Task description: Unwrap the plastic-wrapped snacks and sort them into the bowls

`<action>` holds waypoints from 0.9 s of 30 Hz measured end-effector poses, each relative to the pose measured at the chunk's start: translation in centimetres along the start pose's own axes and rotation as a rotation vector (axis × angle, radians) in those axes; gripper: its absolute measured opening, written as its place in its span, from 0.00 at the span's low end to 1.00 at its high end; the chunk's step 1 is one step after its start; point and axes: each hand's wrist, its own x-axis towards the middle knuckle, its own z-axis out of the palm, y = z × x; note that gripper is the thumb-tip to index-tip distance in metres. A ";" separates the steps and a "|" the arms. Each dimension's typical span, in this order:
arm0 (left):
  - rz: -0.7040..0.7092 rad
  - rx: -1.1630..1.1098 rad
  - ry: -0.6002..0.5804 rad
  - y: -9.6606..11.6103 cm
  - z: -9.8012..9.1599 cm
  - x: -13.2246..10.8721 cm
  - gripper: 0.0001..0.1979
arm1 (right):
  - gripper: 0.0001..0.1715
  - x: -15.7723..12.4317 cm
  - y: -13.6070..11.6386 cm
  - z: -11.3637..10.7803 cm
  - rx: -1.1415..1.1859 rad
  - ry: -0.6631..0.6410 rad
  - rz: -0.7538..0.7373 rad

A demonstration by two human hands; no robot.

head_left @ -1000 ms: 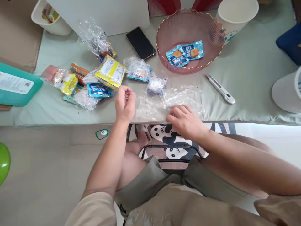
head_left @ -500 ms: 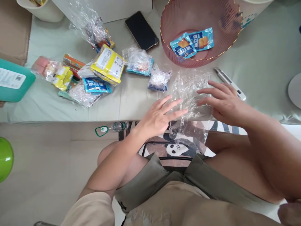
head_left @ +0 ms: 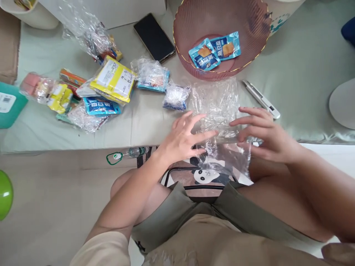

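A crinkled clear plastic bag (head_left: 219, 107) lies on the pale green table (head_left: 291, 74) and hangs over its front edge. My left hand (head_left: 183, 138) lies on the bag's left side with fingers stretched out and spread. My right hand (head_left: 262, 133) touches its right side, fingers extended with the thumb under the hanging part. Behind the bag stands a pink ribbed bowl (head_left: 249, 22) holding two blue snack packets (head_left: 213, 51).
A white utility knife (head_left: 260, 99) lies right of the bag. A black phone (head_left: 154, 37), a yellow packet (head_left: 113, 79), a blue packet (head_left: 102, 107) and several wrapped snacks (head_left: 151, 74) lie at the left. A teal box (head_left: 8, 105) sits at the far left. A water bottle (head_left: 130, 152) lies on the floor.
A second ago my left hand was curled near the snack pile and my right lay on flat plastic. Both hands have since spread over the bag, which slid toward the table edge.
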 end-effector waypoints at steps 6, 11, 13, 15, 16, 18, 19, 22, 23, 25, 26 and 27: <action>0.032 -0.208 0.173 0.4 -0.1 2.3 0.15 | 0.14 1.1 0.1 -1.2 0.257 0.039 0.130; -0.133 -0.610 0.209 1.0 -0.9 3.4 0.26 | 0.23 2.1 -0.7 -0.9 0.358 0.125 0.611; -0.253 -0.648 0.211 1.3 -1.0 3.4 0.26 | 0.17 2.5 -0.9 -0.9 0.337 0.171 0.746; -0.351 -0.706 0.217 1.6 -1.2 3.4 0.14 | 0.09 2.9 -1.1 -0.9 0.319 0.194 0.816; -0.385 -0.752 0.210 1.7 -1.2 3.4 0.11 | 0.06 3.0 -1.2 -0.9 0.322 0.193 0.842; -0.437 -0.828 0.194 1.9 -1.1 3.5 0.30 | 0.04 3.4 -1.4 -0.8 0.346 0.179 0.866; -0.458 -0.838 0.189 2.0 -1.0 3.5 0.36 | 0.06 3.5 -1.5 -0.7 0.349 0.162 0.866; -0.577 -0.793 0.196 2.0 -0.8 3.6 0.25 | 0.14 3.7 -1.6 -0.4 0.262 0.117 0.850; -0.628 -0.776 0.200 1.9 -0.8 3.6 0.20 | 0.15 3.7 -1.5 -0.2 0.218 0.108 0.853; -0.700 -0.696 0.210 1.7 -0.9 3.6 0.16 | 0.10 3.5 -1.2 0.3 0.137 0.097 0.868; -0.714 -0.609 0.226 1.6 -0.9 3.6 0.16 | 0.05 3.4 -0.9 0.5 0.091 0.107 0.866; -0.714 -0.492 0.247 1.5 -0.9 3.5 0.17 | 0.07 3.2 -0.7 0.8 0.024 0.140 0.848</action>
